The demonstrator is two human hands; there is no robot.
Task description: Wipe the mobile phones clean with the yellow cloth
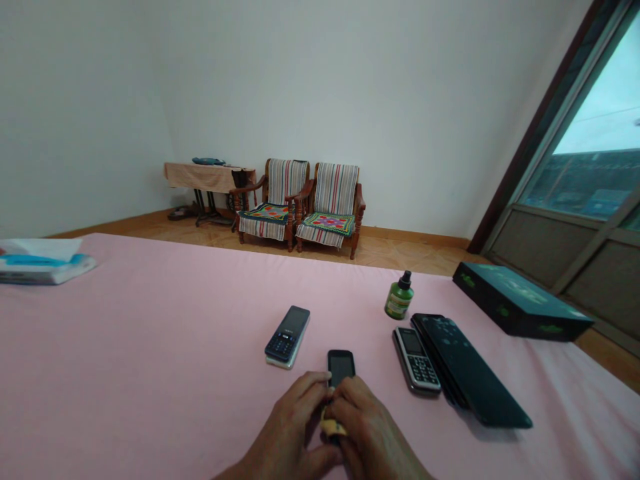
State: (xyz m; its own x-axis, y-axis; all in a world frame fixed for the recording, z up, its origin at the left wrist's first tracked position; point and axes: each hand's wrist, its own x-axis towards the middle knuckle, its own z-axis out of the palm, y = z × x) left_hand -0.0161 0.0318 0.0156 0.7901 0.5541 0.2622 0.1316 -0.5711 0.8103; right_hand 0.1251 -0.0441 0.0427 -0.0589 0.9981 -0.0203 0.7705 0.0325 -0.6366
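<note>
A dark mobile phone [341, 363] lies near the front middle of the pink-covered table, its screen end showing beyond my fingers. My left hand [295, 420] closes on the phone's left side. My right hand [367, 420] is bent over the lower part, its fingers pressed round a small yellow cloth [333, 427] against the phone. The keypad end is hidden under both hands. Left of them, a dark blue keypad phone [289, 333] rests on top of a pale one. To the right lies a silver-black keypad phone [417, 361].
A black wallet [475, 373] lies beside the silver-black phone. Behind it stand a green spray bottle [399, 297] and a flat black box [520, 300]. A tissue pack [45, 267] sits at the far left. Beyond the table [175, 347] are two wooden chairs [330, 200].
</note>
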